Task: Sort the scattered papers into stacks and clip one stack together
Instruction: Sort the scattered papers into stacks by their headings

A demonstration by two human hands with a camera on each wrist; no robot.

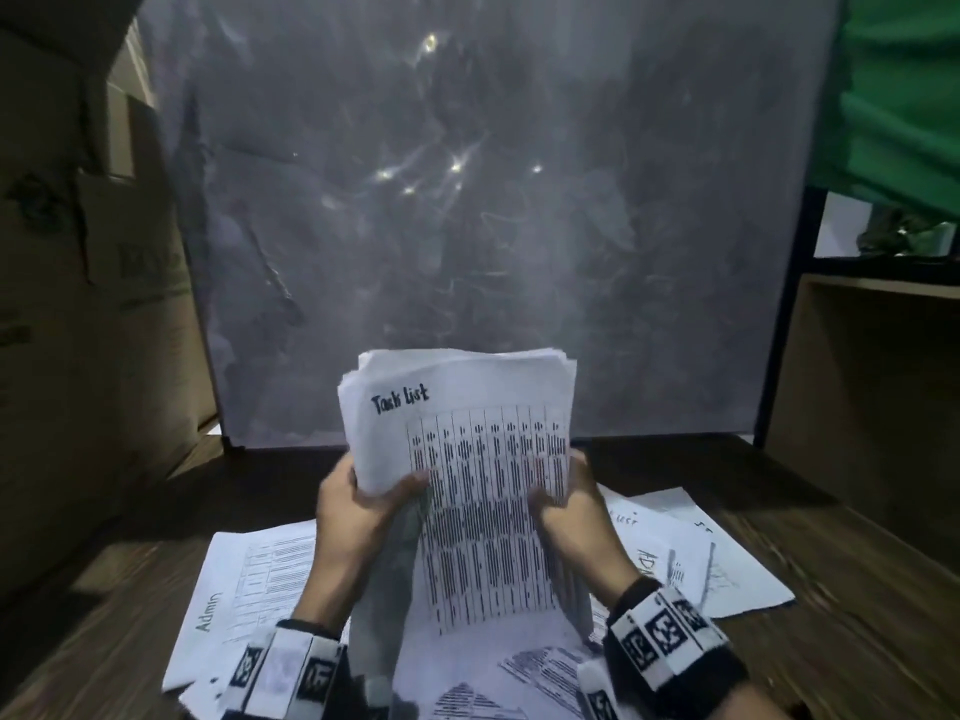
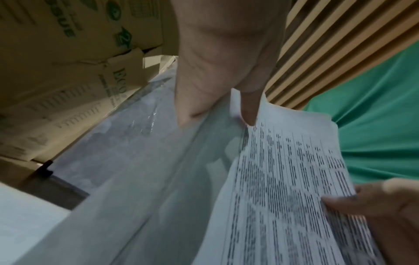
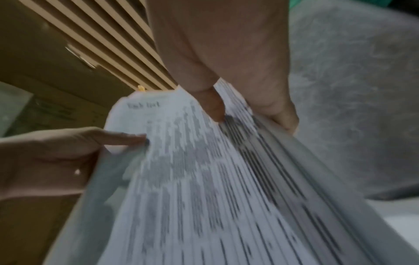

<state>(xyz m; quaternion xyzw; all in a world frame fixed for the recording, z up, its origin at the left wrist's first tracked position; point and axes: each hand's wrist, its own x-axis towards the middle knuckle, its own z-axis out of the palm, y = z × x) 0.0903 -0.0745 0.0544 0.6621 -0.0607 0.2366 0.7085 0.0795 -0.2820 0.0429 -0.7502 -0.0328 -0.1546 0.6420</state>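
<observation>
The "Task List" stack of papers (image 1: 467,459) is held upright above the loose sheets (image 1: 249,584) scattered on the wooden table (image 1: 857,641), the left hand (image 1: 353,511) gripping its left edge and the right hand (image 1: 576,517) gripping its right edge, thumbs on the front page.

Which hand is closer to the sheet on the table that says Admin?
Left. The left hand grips the held stack's left edge, above and just right of the Admin sheet. The right hand grips the stack's right edge, farther across.
</observation>
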